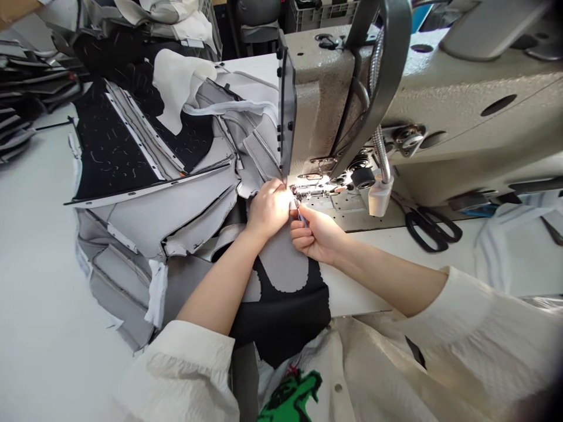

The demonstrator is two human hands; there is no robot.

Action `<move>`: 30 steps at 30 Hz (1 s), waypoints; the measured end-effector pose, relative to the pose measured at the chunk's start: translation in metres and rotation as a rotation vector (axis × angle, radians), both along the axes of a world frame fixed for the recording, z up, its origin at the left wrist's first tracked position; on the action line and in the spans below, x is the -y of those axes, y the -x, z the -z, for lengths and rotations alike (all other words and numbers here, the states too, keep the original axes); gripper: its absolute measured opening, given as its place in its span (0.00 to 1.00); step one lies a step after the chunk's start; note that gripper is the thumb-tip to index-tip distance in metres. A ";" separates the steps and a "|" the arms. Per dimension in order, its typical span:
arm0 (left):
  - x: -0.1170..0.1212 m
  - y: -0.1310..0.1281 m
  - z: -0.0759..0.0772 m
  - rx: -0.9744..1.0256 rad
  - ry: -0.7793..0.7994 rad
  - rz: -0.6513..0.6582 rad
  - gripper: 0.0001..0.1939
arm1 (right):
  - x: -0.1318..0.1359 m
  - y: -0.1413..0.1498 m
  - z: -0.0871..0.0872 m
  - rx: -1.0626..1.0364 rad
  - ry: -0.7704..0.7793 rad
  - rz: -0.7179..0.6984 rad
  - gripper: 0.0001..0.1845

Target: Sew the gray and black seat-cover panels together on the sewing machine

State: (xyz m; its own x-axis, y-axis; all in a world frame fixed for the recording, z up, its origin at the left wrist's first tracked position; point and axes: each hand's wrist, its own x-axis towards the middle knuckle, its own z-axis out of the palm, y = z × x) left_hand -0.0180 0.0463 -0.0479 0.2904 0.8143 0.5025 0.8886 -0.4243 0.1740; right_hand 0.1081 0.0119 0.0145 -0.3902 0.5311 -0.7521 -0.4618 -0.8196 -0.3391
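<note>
My left hand [269, 210] is closed on the edge of a grey and black sewn cover [284, 264], right beside the sewing machine's needle area. Its fingertips are partly hidden against the machine head. Between the thumb and fingers of my right hand [317, 234] is a slim blue tool [301, 217], pointing up toward the needle; its tip is too small to make out. The two hands nearly touch under the lit head of the sewing machine [314, 105]. The cover spreads left over the table in grey panels [176, 205] with white-edged seams and drapes toward my lap.
Black-handled scissors [433, 228] lie on the table right of the needle plate [343, 205]. A small lamp [379, 196] on a flexible metal neck hangs near my right hand. Stacked dark pieces [35, 94] lie at the far left, and grey crates [323, 14] stand behind the machine.
</note>
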 end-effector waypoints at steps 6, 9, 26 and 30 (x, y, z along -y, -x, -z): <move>0.000 0.000 0.000 0.016 0.021 -0.006 0.11 | 0.000 0.003 -0.001 -0.007 0.019 0.023 0.17; -0.001 -0.001 -0.002 0.010 0.045 -0.007 0.11 | -0.001 0.003 -0.002 -0.002 0.023 0.021 0.17; 0.001 -0.001 -0.005 0.010 0.080 -0.006 0.11 | -0.004 0.011 0.001 0.037 -0.035 0.081 0.17; 0.002 -0.001 -0.007 -0.018 0.093 0.004 0.10 | -0.005 0.012 0.004 0.052 -0.075 0.085 0.18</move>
